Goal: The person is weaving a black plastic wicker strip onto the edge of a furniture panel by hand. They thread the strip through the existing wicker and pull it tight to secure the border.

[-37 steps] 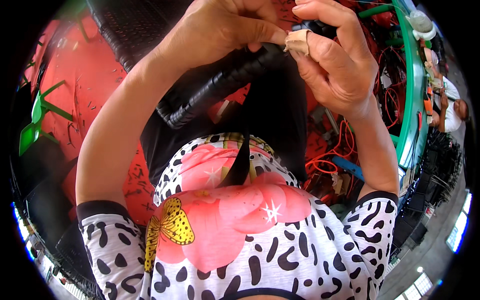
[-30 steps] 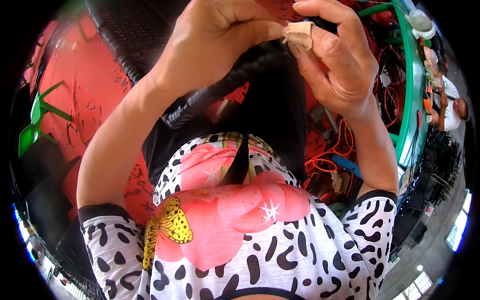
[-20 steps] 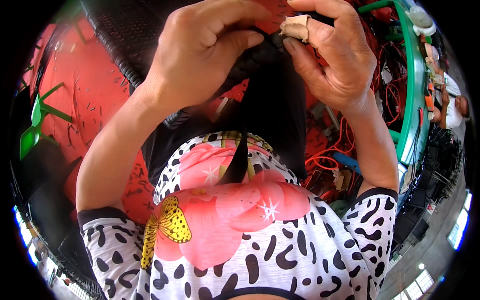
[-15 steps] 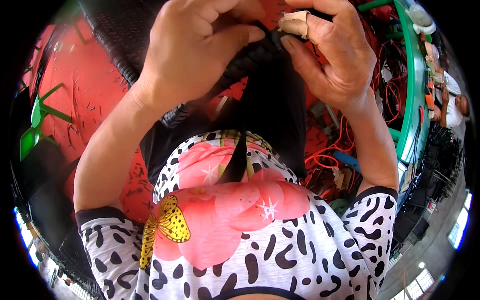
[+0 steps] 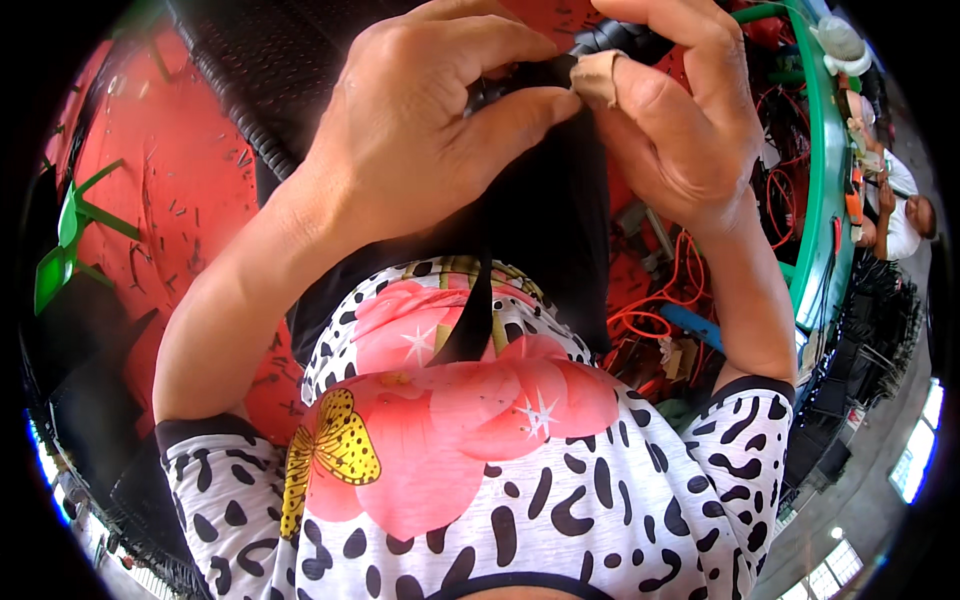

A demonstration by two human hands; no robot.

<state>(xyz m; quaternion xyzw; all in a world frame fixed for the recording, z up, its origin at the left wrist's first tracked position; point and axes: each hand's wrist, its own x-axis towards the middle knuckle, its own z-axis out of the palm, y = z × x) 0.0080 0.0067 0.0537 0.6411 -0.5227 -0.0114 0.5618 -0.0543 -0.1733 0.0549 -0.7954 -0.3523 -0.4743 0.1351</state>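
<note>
Your 2 hands meet at the top centre of the frame, high above your patterned shirt [image 5: 520,470]. Your left hand [image 5: 420,130] is curled shut around a black corrugated tube [image 5: 250,90], its thumb pressing down on the tube's end. Your right hand [image 5: 680,120] pinches the same end from the other side, and the thumb there wears a tan wrap of tape or bandage [image 5: 598,75] right at the contact point.

The tube runs from the upper left of the frame, across the red worktop [image 5: 190,210], into your grip; its end is mostly hidden between your fingers, so I cannot tell what is being seated there.

To do this step well, I judge you should keep the left hand as the anchor, gripping close behind the end so the ribs cannot flex or twist. Let the right thumb and forefinger do the fine work, pushing straight along the tube's axis rather than at an angle. The orange wires [image 5: 660,310] at the lower right lie well apart from your hands.
</note>
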